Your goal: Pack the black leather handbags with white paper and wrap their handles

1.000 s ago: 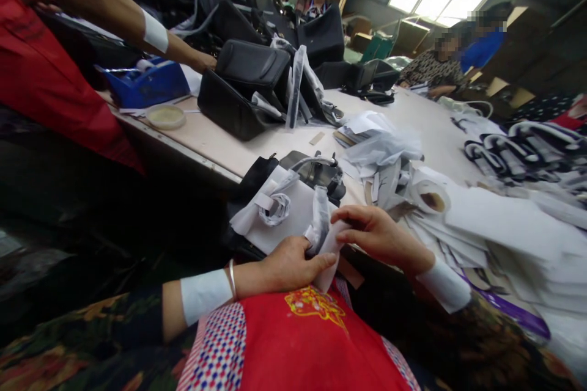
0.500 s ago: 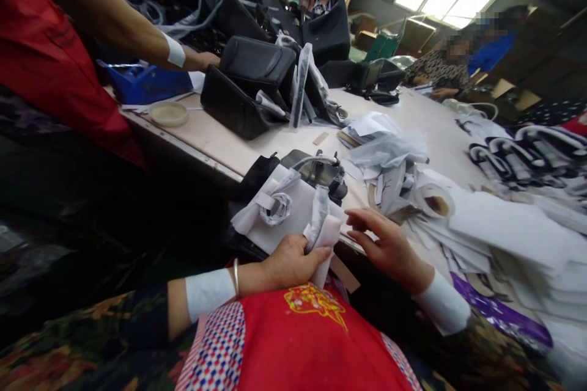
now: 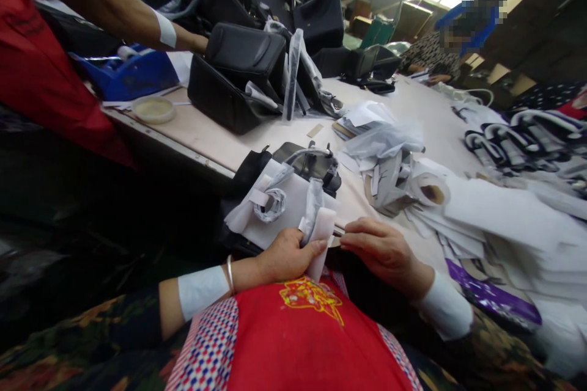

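Note:
A black handbag (image 3: 293,156) leans at the table edge in front of me, partly covered by a white foam sheet (image 3: 247,220). A coiled strap in clear wrapping (image 3: 270,204) rests on the sheet. My left hand (image 3: 288,255) is closed, thumb on top, around a white foam strip (image 3: 323,226) beside the plastic-wrapped handle (image 3: 313,198). Just right of the strip, my right hand (image 3: 383,250) has its fingers drawn together. A thin, narrow piece shows at its fingertips; whether it is pinched there is hidden.
White sheets (image 3: 504,220), a tape roll (image 3: 431,189) and crumpled plastic (image 3: 389,140) lie at right. Black bags (image 3: 243,55) stand ahead. At left are a blue tape dispenser (image 3: 137,76), a round lid (image 3: 153,109) and a co-worker's arm (image 3: 123,15). Other people stand behind the table.
My right hand's fingers have gone from loosely spread to drawn together near the foam strip. My left hand keeps its grip. The brown strip below the bag no longer shows there. The view has shifted slightly.

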`<state>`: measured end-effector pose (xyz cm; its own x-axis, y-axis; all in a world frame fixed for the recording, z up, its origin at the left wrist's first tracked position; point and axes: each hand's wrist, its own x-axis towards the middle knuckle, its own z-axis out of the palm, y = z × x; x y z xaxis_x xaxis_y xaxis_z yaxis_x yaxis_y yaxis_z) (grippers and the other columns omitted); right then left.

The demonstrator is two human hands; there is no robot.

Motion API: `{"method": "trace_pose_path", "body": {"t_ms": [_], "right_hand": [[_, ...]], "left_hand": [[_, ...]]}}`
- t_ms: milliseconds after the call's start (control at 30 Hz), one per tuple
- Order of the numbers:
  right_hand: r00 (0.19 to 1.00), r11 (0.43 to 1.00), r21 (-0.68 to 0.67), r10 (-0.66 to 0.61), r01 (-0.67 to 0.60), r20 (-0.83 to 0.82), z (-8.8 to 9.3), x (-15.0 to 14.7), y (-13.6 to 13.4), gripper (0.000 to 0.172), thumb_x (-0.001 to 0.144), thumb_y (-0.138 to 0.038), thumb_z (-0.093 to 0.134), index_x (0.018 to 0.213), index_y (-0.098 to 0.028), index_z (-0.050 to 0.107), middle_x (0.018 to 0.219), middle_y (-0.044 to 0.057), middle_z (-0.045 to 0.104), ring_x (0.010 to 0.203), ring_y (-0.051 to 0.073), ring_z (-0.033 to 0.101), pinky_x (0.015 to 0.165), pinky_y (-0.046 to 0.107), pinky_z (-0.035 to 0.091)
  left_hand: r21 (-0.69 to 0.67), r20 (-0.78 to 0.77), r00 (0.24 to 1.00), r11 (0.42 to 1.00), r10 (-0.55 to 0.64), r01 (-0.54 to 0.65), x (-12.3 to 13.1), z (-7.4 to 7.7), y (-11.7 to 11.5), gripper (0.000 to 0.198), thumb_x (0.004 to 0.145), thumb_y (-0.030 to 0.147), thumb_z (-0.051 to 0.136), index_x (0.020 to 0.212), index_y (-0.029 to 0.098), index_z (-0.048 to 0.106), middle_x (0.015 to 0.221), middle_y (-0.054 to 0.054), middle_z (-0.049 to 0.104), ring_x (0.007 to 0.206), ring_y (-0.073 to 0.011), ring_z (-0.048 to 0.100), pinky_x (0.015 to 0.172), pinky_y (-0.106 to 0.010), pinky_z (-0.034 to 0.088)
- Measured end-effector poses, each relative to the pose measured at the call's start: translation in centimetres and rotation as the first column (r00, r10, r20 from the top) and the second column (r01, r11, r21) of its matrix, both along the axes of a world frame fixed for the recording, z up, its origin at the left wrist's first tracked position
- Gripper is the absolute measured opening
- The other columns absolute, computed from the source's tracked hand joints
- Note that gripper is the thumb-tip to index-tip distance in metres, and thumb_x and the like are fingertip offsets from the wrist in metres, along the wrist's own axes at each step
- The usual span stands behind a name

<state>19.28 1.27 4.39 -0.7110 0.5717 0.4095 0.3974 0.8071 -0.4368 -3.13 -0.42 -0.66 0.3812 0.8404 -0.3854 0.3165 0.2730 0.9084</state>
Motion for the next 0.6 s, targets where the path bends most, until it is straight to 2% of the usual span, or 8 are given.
{"method": "trace_pose_path", "body": {"t_ms": [167,267,367,433,533,600], "right_hand": [[0.97,0.974,0.113,0.178,-0.198,0.166,1.7,-1.0,1.7,0.02,0.099,-0.012,0.047,0.104,-0.014,0.066,0.094,0.011,0.068,0.076,0.018,0.058,0.065,0.03,0.048],[0.88,0.939,0.115,0.256,-0.325,0.4,3.2,-2.7,2.8,0.026,0.101,-0.014,0.043,0.092,-0.015,0.067,0.086,0.009,0.066,0.072,0.018,0.053,0.064,0.032,0.043],[0.759,0.906,0.018,0.343,-0.423,0.554,4.8,-5.0,4.0,0.028,0.1,-0.019,0.049,0.078,-0.018,0.065,0.08,0.006,0.064,0.074,0.019,0.05,0.068,0.034,0.04],[0.724,0.893,-0.061,0.4,-0.446,0.562,5.5,-6.4,4.8,0.025,0.098,-0.021,0.054,0.076,-0.018,0.066,0.091,0.007,0.067,0.087,0.021,0.054,0.076,0.035,0.041],[0.687,0.875,-0.149,0.458,-0.46,0.564,5.7,-8.2,6.1,0.016,0.093,-0.018,0.062,0.078,-0.018,0.069,0.121,0.01,0.067,0.116,0.026,0.053,0.088,0.038,0.04],[0.628,0.861,-0.232,0.492,-0.452,0.602,5.6,-8.9,6.8,0.014,0.091,-0.018,0.066,0.078,-0.018,0.07,0.114,0.009,0.07,0.116,0.026,0.055,0.09,0.038,0.039]], "left_hand": [[0.041,-0.053,0.997,0.998,-0.049,0.051,-0.1,0.2,0.1,0.046,0.086,0.052,0.056,0.066,0.013,0.066,0.059,0.001,0.054,0.056,-0.0125,0.045,0.049,-0.025,0.031],[0.115,-0.122,0.99,0.99,-0.07,0.084,-0.1,0.2,0.3,0.046,0.087,0.052,0.053,0.061,0.015,0.06,0.058,0.001,0.05,0.056,-0.0126,0.045,0.05,-0.026,0.029],[0.186,-0.159,0.982,0.974,-0.1,0.129,-0.1,-0.3,0.4,0.045,0.089,0.048,0.051,0.059,0.016,0.057,0.057,0.001,0.05,0.057,-0.0129,0.046,0.05,-0.026,0.028],[0.233,-0.123,0.981,0.957,-0.149,0.174,-0.2,-0.6,0.5,0.042,0.092,0.045,0.048,0.065,0.015,0.062,0.061,-0.001,0.057,0.059,-0.0139,0.051,0.052,-0.026,0.031],[0.312,-0.074,0.977,0.926,-0.201,0.214,-0.2,-0.9,0.5,0.038,0.095,0.04,0.046,0.084,0.014,0.071,0.078,-0.006,0.07,0.072,-0.0179,0.062,0.059,-0.026,0.039],[0.339,-0.077,0.977,0.916,-0.199,0.214,-0.3,-1.0,0.4,0.038,0.096,0.039,0.045,0.091,0.013,0.072,0.085,-0.008,0.073,0.078,-0.0198,0.065,0.063,-0.027,0.042]]}}
